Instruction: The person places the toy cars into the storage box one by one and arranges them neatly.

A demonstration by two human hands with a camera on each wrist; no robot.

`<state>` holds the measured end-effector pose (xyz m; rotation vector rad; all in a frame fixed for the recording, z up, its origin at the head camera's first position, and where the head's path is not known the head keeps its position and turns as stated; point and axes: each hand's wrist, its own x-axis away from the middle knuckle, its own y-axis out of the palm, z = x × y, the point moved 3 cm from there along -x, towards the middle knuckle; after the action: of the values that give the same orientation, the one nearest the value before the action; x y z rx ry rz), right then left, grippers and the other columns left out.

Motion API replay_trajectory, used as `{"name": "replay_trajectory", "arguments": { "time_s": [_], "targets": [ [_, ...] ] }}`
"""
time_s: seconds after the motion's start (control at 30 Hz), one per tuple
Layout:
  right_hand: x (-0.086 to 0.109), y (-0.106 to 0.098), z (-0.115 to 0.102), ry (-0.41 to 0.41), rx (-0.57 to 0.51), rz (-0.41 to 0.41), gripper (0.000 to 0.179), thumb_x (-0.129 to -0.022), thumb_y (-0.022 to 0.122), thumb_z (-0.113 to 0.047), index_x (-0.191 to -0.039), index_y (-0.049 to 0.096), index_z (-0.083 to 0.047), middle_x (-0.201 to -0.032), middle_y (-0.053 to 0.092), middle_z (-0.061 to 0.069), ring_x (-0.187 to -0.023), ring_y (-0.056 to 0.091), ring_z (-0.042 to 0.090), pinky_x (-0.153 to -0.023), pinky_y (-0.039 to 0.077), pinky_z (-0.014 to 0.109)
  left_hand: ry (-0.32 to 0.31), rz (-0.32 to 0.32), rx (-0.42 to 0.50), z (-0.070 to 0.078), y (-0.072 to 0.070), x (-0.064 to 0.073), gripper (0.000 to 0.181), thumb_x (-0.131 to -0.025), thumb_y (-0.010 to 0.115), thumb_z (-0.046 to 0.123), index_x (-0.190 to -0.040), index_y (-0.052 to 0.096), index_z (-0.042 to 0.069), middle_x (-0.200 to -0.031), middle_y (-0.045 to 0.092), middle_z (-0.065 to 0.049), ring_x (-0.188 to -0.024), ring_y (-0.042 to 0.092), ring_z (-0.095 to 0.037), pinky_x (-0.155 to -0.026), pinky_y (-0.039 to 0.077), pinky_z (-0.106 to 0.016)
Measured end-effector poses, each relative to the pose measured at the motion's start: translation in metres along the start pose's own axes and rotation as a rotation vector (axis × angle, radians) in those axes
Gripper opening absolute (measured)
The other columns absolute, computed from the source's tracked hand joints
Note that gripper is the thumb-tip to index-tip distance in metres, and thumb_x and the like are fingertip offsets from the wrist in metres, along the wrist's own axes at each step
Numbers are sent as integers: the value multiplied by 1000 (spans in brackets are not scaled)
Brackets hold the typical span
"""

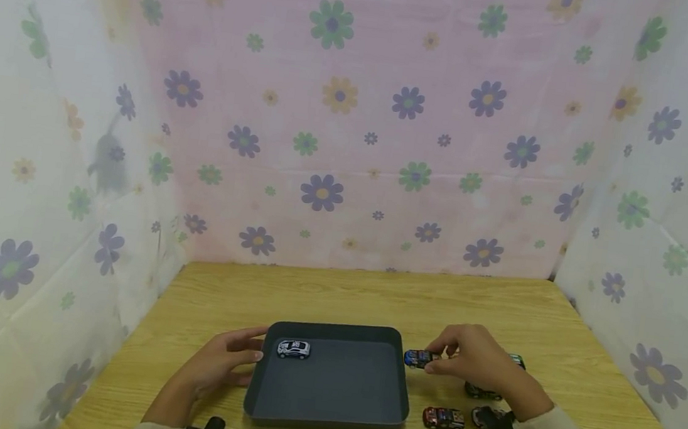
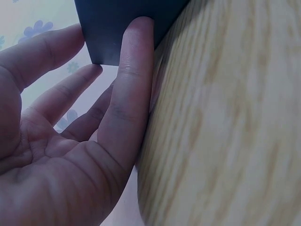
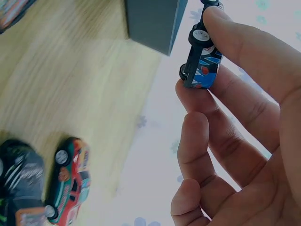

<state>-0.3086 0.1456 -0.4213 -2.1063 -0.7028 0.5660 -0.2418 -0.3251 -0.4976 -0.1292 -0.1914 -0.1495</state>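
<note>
The left hand (image 2: 89,155), fingers spread, touched the tray (image 2: 106,37) in its wrist view; the right hand (image 3: 235,146) pinched a blue car (image 3: 205,66) in its own. Head view: it was just beside the tray, which held a white car (image 1: 294,349).

I face a wooden table (image 1: 334,295) with a yellowish grain. Behind the table I see a pink cloth (image 1: 367,128) printed with purple, green and orange flowers (image 1: 331,24). Left of the table is a creased white cloth (image 1: 51,186), with a blurred grey patch (image 1: 111,161) on it; right of the table, a matching sheet (image 1: 671,226). The light over my table looks soft.
</note>
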Motion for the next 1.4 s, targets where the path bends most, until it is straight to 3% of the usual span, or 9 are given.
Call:
{"name": "replay_trajectory", "arguments": {
  "time_s": [0.23, 0.97, 1.4],
  "targets": [
    [-9, 3, -9, -4, -2, -10, 23, -88, 82, -41, -106, 80, -27, -102, 71, -14, -94, 65, 20, -74, 55, 28, 1, 3, 3, -2, -1, -2, 63, -100, 71, 19, -157, 45, 15, -152, 50, -27, -124, 64, -31, -85, 64, -49],
    [-41, 21, -38, -96, 2, -24, 18, -88, 83, -39, -101, 81, -27, -103, 72, -12, -88, 63, 10, -71, 55, 27, 7, -5, -2, -1, 0, 0, 63, -100, 69, 17, -158, 44, 13, -152, 49, -28, -124, 64, -31, -85, 64, -49],
    [-58, 34, -50, -101, -40, -53, 21, -86, 85, -37, -102, 82, -24, -100, 71, -9, -83, 63, 3, -72, 57, 25, 2, -7, 3, 1, 0, 0, 64, -100, 70, 18, -158, 43, 13, -152, 49, -28, -123, 64, -31, -86, 63, -49]
  ]
}}
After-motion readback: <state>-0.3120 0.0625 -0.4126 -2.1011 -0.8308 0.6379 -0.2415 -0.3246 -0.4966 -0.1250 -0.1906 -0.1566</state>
